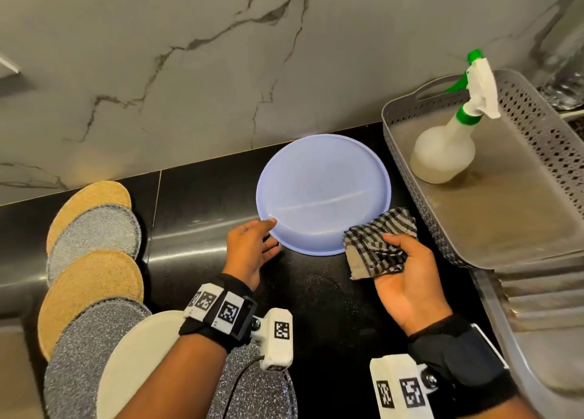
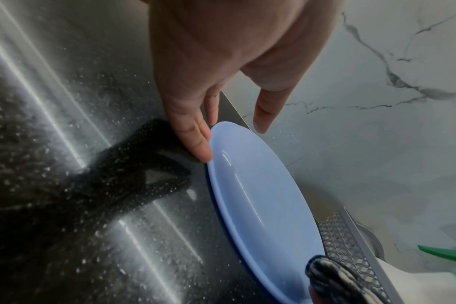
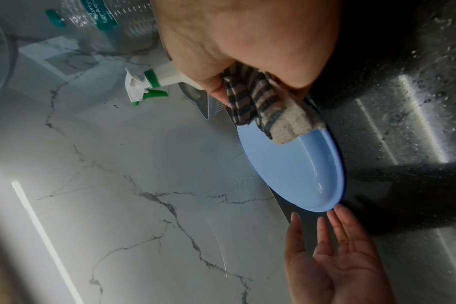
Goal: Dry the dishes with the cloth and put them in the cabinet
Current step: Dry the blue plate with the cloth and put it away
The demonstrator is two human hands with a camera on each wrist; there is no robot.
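A light blue plate (image 1: 322, 194) lies flat on the black counter (image 1: 196, 229), close to the marble wall. My left hand (image 1: 252, 244) is at its left rim with straight fingers; the fingertips (image 2: 200, 152) touch the rim of the plate (image 2: 260, 205). My right hand (image 1: 407, 276) holds a bunched checked cloth (image 1: 376, 244) at the plate's right edge. In the right wrist view the cloth (image 3: 268, 111) hangs over the rim of the plate (image 3: 294, 170), and the left hand (image 3: 333, 251) lies open below it.
A grey perforated basket (image 1: 537, 140) with a green-topped spray bottle (image 1: 448, 146) stands at the right. Round tan and grey mats (image 1: 91, 254) overlap along the left, a white disc (image 1: 139, 365) among them. A clear plastic bottle (image 3: 104, 18) stands by the wall.
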